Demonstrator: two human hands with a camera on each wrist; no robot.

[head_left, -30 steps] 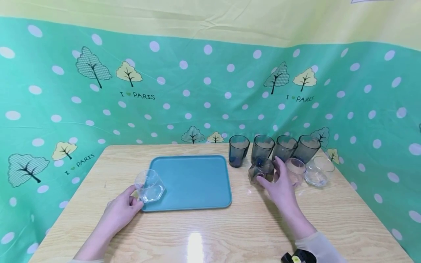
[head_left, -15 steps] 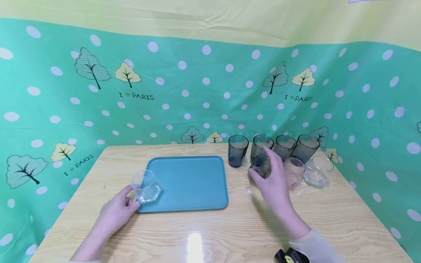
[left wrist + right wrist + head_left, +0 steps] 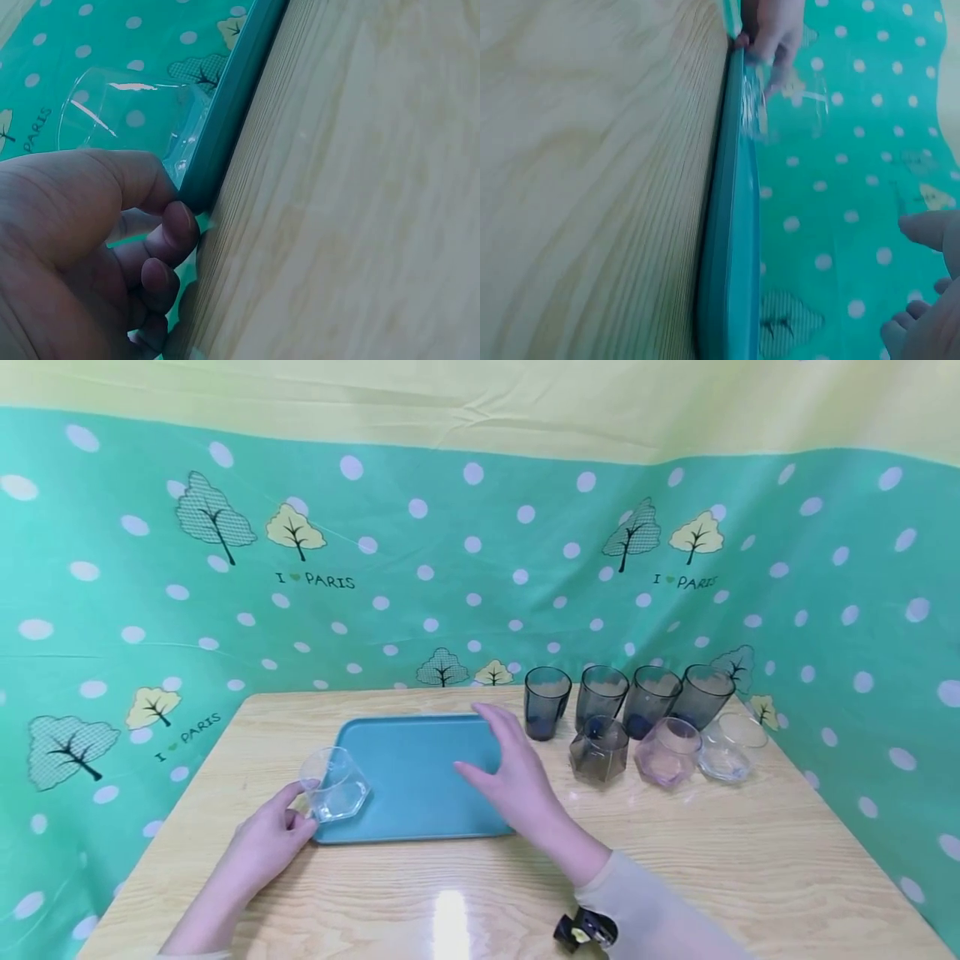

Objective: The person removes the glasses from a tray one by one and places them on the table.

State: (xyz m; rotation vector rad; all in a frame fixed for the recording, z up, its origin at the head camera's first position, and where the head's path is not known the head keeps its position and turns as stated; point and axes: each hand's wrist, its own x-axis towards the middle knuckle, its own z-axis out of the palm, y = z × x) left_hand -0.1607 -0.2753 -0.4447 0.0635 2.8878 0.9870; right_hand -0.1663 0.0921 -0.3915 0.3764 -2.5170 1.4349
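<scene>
A clear faceted glass (image 3: pixel 336 789) stands at the left end of a blue rectangular tray (image 3: pixel 420 777). Beside that glass, my left hand (image 3: pixel 266 839) pinches the tray's near left corner between thumb and fingers, as the left wrist view shows. Over the tray's right part hovers my right hand (image 3: pixel 517 781), thumb and fingers spread apart, with nothing between them. Right of the tray stand a smoky brown faceted glass (image 3: pixel 599 756), a pinkish glass (image 3: pixel 667 756) and another clear glass (image 3: pixel 724 760).
Behind the faceted glasses, a row of several tall dark tumblers (image 3: pixel 545 710) stands near the back edge. A green dotted cloth (image 3: pixel 450 568) hangs behind and beside the wooden table (image 3: pixel 360 893).
My right hand has left the smoky brown glass and moved left over the tray. The tray, with the clear glass on it, has shifted slightly left along with my left hand.
</scene>
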